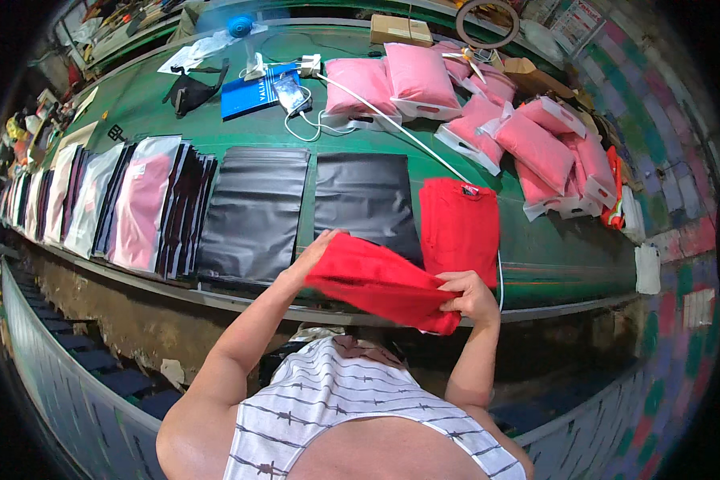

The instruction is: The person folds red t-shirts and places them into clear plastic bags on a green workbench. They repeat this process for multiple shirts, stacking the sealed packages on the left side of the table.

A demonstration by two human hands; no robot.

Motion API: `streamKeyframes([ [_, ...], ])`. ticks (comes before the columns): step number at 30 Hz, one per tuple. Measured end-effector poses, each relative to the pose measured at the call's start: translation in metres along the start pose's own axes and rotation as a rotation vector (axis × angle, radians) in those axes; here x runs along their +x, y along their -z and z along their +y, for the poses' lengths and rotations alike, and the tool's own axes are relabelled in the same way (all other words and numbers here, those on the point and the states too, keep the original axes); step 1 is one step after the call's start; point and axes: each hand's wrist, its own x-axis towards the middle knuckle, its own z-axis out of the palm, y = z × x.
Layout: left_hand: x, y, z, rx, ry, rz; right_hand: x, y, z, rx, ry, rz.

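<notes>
A folded red garment (376, 276) hangs tilted above the table's front edge, held up by both hands. At its upper left corner, my left hand (316, 256) grips the cloth, with the fingers partly hidden behind it. The thumb and fingers of my right hand (470, 298) pinch its right end. Just beyond lies a stack of folded red shirts (460, 228), a neck label showing at the top. Left of that stack, and partly covered by the held garment, is a flat black plastic bag (364, 192). A pile of similar black bags (252, 208) lies farther left.
Rows of overlapping filled bags (140, 204) line the left side of the green table (536, 276). Plump pink packages (536, 152) are heaped at the far right. A white pole (400, 132), a cable, a blue box (256, 92) and a black pouch (192, 92) lie toward the back.
</notes>
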Motion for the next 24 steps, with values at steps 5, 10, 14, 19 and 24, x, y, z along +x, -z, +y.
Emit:
streamKeyframes([
  [5,-0.012,-0.008,-0.005,-0.307,0.095,0.173,-0.004,-0.008,-0.001,0.182,-0.102,-0.027],
  [10,-0.005,-0.001,-0.012,-0.352,0.062,0.161,0.0,-0.007,-0.002,-0.12,-0.106,0.066],
  [14,0.001,0.0,-0.005,-0.428,0.088,0.13,0.0,-0.014,0.003,-0.191,-0.153,0.202],
  [19,0.021,0.005,0.011,-0.2,0.03,0.079,0.012,-0.029,-0.034,-0.423,-0.141,0.232],
  [24,0.032,-0.005,0.014,0.083,0.06,0.028,0.034,-0.045,-0.066,-0.524,-0.218,0.155],
])
